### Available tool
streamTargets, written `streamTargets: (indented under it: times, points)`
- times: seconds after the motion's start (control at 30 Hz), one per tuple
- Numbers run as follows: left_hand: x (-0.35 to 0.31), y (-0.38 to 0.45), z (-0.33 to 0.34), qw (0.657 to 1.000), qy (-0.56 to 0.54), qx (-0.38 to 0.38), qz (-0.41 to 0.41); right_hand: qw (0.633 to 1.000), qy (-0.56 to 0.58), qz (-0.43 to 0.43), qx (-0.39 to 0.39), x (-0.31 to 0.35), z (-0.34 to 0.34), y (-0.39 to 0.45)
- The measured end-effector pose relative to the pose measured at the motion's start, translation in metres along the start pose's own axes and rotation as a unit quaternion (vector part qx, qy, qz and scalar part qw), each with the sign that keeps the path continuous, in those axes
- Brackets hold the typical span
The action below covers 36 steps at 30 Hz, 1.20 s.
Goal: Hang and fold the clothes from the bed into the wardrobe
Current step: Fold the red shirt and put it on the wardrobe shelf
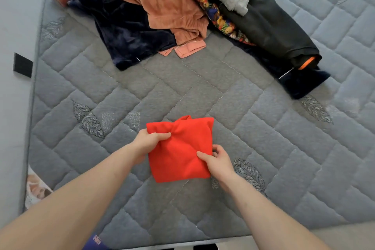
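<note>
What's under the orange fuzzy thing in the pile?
A dark blue garment pokes out from under the orange garment on the mattress. A patterned cloth is tucked under its right edge. Anything deeper is covered and cannot be seen.

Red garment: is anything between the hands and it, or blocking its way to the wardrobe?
Nothing lies between them: the left hand and right hand both already grip the folded red garment on the mattress. The wardrobe is out of view, so that path cannot be judged.
</note>
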<state>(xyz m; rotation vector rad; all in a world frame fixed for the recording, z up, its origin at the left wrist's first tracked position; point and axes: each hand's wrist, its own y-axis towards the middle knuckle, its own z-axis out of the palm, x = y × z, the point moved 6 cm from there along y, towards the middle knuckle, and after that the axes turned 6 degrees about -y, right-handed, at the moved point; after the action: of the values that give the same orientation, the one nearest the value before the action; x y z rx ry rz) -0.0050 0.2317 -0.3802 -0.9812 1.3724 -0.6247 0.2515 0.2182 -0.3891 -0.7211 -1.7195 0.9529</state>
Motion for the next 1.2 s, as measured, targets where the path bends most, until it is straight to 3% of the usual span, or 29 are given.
streamTargets:
  times: [0.07,0.17,0.23,0.3,0.4,0.47,0.57,0.73,0.87,1.03,1.2]
  points:
    - [0.025,-0.015,-0.002,0.992,-0.051,0.052,-0.099,0.999,-0.004,-0.006,0.040,0.007,-0.007,0.001]
    - [0.059,-0.039,-0.020,0.983,0.050,0.055,-0.166,0.998,-0.037,-0.031,0.034,0.016,-0.020,0.000]
    - [0.061,-0.040,-0.036,0.976,0.187,-0.020,-0.108,0.997,-0.058,-0.041,-0.027,0.014,-0.027,-0.003]
    - [0.047,-0.039,-0.036,0.973,0.216,-0.075,-0.009,0.993,-0.055,-0.016,-0.101,-0.001,-0.031,-0.013]
    - [0.030,-0.036,-0.007,0.987,0.158,-0.001,0.018,0.991,0.060,0.048,-0.107,-0.039,-0.010,-0.029]
    - [0.029,-0.031,0.011,0.978,0.203,0.046,0.015,0.988,0.120,0.064,-0.067,-0.058,0.013,-0.035]
    - [0.029,-0.028,0.015,0.966,0.253,0.044,0.008,0.983,0.161,0.051,-0.070,-0.066,0.027,-0.036]
    - [0.008,-0.072,0.028,0.991,0.100,0.089,0.023,0.956,0.281,0.040,-0.067,-0.040,0.011,-0.068]
    - [-0.023,-0.148,0.042,0.985,0.065,0.149,0.057,0.944,0.322,-0.005,-0.065,-0.011,-0.025,-0.147]
    - [-0.068,-0.263,0.082,0.953,0.095,0.266,0.107,0.933,0.344,-0.047,-0.096,0.004,-0.082,-0.276]
    - [-0.098,-0.375,0.143,0.899,0.185,0.368,0.145,0.903,0.392,-0.088,-0.151,-0.010,-0.138,-0.392]
